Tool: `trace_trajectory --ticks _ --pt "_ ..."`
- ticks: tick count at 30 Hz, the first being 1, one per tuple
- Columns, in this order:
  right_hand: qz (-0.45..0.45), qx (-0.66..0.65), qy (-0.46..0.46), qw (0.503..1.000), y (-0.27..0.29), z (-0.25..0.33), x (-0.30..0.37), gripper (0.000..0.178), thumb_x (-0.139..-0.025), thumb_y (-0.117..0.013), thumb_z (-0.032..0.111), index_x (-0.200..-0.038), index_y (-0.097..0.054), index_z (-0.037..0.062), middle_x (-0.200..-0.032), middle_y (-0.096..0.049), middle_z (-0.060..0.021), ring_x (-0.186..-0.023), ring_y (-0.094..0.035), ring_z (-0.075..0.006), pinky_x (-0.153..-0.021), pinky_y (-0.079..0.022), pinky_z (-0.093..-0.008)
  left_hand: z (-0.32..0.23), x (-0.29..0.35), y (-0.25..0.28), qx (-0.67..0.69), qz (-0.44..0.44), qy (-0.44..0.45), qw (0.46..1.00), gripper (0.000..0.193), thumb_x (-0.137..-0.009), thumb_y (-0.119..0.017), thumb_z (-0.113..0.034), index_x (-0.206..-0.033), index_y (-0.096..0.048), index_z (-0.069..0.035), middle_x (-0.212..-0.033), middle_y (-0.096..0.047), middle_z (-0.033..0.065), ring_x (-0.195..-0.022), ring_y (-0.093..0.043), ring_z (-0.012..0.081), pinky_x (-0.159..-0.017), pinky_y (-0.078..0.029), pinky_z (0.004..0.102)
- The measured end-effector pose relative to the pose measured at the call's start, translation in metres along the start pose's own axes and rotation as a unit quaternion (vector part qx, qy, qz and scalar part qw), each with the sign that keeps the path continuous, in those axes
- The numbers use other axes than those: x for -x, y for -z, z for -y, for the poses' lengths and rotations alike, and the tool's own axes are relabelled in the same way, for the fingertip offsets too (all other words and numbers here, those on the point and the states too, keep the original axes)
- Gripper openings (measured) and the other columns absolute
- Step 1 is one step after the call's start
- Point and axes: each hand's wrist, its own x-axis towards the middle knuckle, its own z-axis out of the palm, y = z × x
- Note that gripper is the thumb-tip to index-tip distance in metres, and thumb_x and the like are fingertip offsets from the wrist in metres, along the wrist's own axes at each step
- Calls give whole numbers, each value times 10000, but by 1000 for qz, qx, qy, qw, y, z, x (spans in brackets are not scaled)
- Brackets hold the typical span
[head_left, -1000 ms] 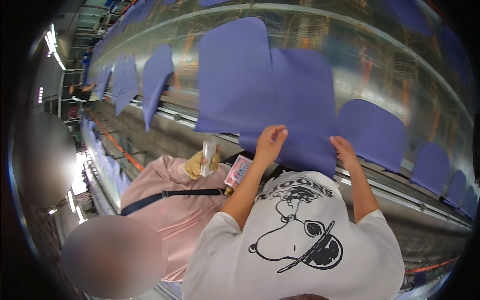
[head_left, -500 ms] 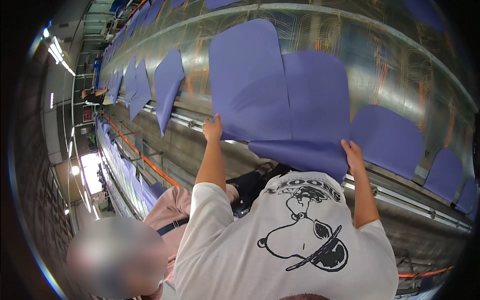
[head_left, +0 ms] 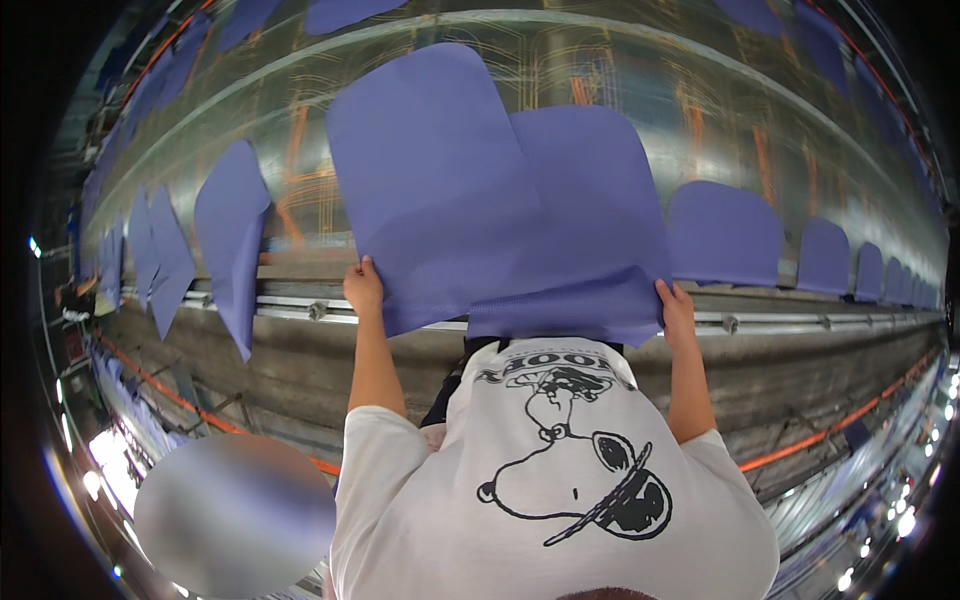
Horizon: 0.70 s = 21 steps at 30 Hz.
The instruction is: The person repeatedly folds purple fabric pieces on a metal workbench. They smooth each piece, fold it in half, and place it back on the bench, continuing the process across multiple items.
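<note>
Pinching the lower left edge of a large purple sheet (head_left: 425, 150), the left hand (head_left: 363, 289) is well apart from the right hand (head_left: 677, 307), whose fingers appear to pinch the right edge of a second purple sheet (head_left: 595, 180), partly covered by the first and creased along a lower flap (head_left: 570, 308) between the hands. Beyond the fingertips, both sheets reach over a shiny surface (head_left: 650, 90), with a rounded purple piece (head_left: 725, 235) just right of the right fingers, a folded purple piece (head_left: 230, 225) left of the left fingers, and a metal rail (head_left: 285, 306) near both hands.
</note>
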Motion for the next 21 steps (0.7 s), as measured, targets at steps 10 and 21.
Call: trace_trajectory --ticks 10,21 --pt "-49 -46 -15 998 -24 32 54 341 -1010 -674 203 -1230 -673 -57 -1099 -736 -104 -936 -692 -170 -852 -544 -315 66 -104 174 76 0 -122 990 398 -993 -693 -380 -984 -742 14 -823 -726 134 -761 -658 201 -743 -526 360" --pt "-57 -50 -19 997 -34 1 86 364 -989 -715 243 -1201 -679 -50 -1081 -735 -109 -937 -680 -161 -844 -544 -320 56 -89 119 -45 -136 -197 970 440 -982 -686 -430 -1154 -727 -26 -1094 -700 201 -1016 -678 312 -881 -523 432"
